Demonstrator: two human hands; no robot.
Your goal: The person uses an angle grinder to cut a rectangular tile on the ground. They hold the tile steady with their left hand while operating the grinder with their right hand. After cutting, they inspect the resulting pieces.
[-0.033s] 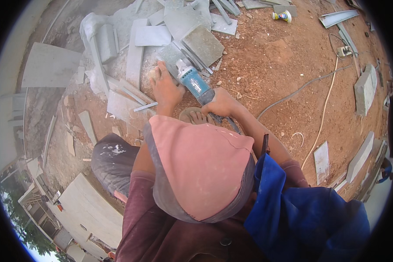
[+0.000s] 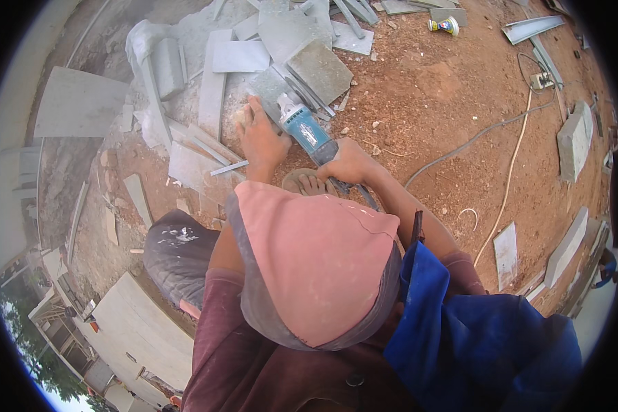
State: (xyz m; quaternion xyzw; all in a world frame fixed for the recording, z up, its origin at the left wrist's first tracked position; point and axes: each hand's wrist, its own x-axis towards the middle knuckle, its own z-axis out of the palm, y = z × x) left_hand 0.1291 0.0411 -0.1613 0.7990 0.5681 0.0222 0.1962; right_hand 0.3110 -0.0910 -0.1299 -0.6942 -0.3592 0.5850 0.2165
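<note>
My right hand (image 2: 347,163) is wrapped round the rear of a blue angle grinder (image 2: 305,130). The grinder's grey metal head points up and left, over a thin grey stone tile (image 2: 268,84). White dust hides the disc and where it meets the tile. At the tile's near left edge lies my left hand (image 2: 262,139), fingers stretched forward and apart. Its dusty fingertips seem to touch the tile. A power cord (image 2: 365,195) trails from the back of the grinder. Below the tool, a sandalled foot (image 2: 305,182) is on the ground.
Stone slabs and cut strips (image 2: 242,56) are heaped around the tile, with a square slab (image 2: 320,71) at its right. A grey cable (image 2: 460,145) crosses the red soil toward a socket box (image 2: 541,80). A pink cap (image 2: 316,261) covers the lower middle.
</note>
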